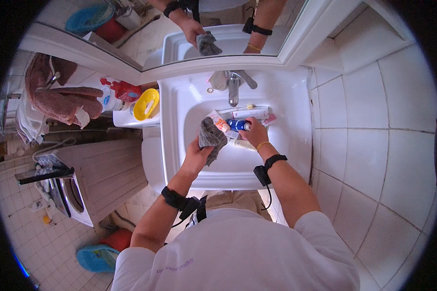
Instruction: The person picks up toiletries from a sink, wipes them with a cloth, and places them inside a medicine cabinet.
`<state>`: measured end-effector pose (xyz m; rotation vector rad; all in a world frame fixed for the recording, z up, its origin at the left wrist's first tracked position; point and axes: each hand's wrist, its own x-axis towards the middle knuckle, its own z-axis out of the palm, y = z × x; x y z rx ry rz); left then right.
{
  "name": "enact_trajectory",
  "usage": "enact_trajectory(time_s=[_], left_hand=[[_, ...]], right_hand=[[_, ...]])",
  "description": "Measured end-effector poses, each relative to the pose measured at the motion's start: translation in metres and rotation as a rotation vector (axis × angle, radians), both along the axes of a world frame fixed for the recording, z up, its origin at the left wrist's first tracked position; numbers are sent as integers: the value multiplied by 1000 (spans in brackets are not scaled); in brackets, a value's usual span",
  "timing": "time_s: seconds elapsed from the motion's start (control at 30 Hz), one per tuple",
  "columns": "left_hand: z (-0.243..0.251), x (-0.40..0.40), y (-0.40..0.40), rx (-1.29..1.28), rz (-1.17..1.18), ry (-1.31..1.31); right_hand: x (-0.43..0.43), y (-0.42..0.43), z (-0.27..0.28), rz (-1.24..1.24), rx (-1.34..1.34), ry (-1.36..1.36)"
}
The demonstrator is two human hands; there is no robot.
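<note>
My left hand (pixel 197 157) grips a crumpled grey cloth (pixel 212 140) above the left side of the white washbasin (pixel 174 160). My right hand (pixel 255 133) has its fingers around the end of a blue bottle (pixel 236 124) over the bowl. About the bottle lie several toiletries. A white and orange tube (pixel 218 122) is between the cloth and the bottle. Behind the bottle rests a white box or tube (pixel 250 113), with what looks like a toothbrush (pixel 250 106) beyond it. A pale tube (pixel 243 144) lies nearer me, and a pink item (pixel 269 119) is partly hidden by my right hand.
A chrome faucet (pixel 233 89) stands at the basin's back, below a framed mirror (pixel 218 43). To the left are a yellow soap dish (pixel 146 104), a red pump bottle (pixel 125 91) and a hanging brown towel (pixel 63 94). A tiled wall (pixel 364 145) borders the right. Lower left sits a blue basin (pixel 96 258).
</note>
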<state>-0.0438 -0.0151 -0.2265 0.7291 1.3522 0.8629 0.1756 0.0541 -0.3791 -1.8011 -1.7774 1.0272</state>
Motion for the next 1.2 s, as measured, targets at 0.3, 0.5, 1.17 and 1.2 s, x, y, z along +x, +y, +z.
enact_trajectory(time_s=[0.3, 0.5, 1.17, 1.2], left_hand=[[5, 6, 1, 120, -72, -4], [31, 19, 19, 193, -393, 187], [124, 86, 23, 665, -514, -164], [122, 87, 21, 691, -503, -174]], right_hand=[[10, -16, 75, -50, 216, 151], [12, -43, 162, -42, 289, 254], [34, -69, 329, -90, 511, 875], [36, -67, 333, -75, 543, 953]])
